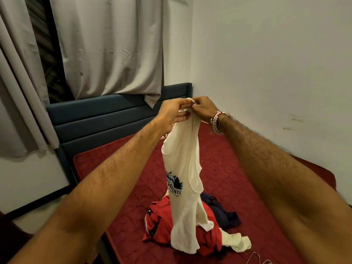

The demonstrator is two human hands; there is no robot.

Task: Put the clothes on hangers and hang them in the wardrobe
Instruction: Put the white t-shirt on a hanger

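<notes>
Both hands raised together — left hand (174,112) and right hand (202,109) pinch the top of a white sleeveless printed cotton top (183,180), which hangs down to a red garment (158,221) heaped on the red quilted bed (238,164).

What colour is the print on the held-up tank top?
Blue and black, a splashy graphic with dark lettering, on the white tank top. Head view.

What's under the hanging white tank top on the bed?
A red shirt lies bunched under its hem, a navy garment behind and white cloth beside it, all on the red mattress. The tank top covers the pile's middle.
</notes>
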